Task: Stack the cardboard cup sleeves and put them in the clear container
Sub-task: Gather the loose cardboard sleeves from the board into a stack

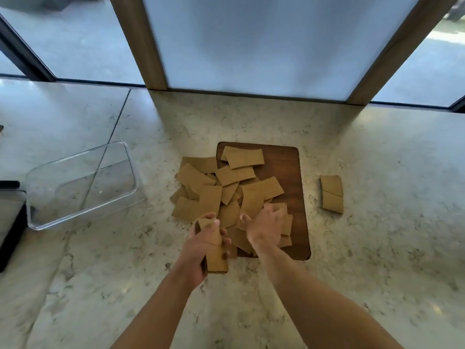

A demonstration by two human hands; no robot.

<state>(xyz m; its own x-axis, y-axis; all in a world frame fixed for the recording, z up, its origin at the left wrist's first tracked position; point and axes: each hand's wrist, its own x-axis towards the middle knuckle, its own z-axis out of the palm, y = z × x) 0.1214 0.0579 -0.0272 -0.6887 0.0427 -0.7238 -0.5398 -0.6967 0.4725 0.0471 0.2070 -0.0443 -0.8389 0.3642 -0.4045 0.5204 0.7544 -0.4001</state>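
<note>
Left hand (201,244) is closed around a small stack of sleeves (215,250), while the right hand (264,226) rests fingers-down on the loose pile of sleeves (226,190) spread over the wooden board (286,159) and counter (377,222); its grip is unclear. Light, flat and flimsy, they likely handle best pinched by the long edges. Empty, the clear container (80,182) sits well left.

The right hand (264,229) covers the near sleeves of the loose pile of cardboard sleeves (226,190), its fingertips blurred, so whether it grips one cannot be told. The pile hides much of the wooden board (289,172). A dark object (10,222) is cut off by the left edge.
</note>
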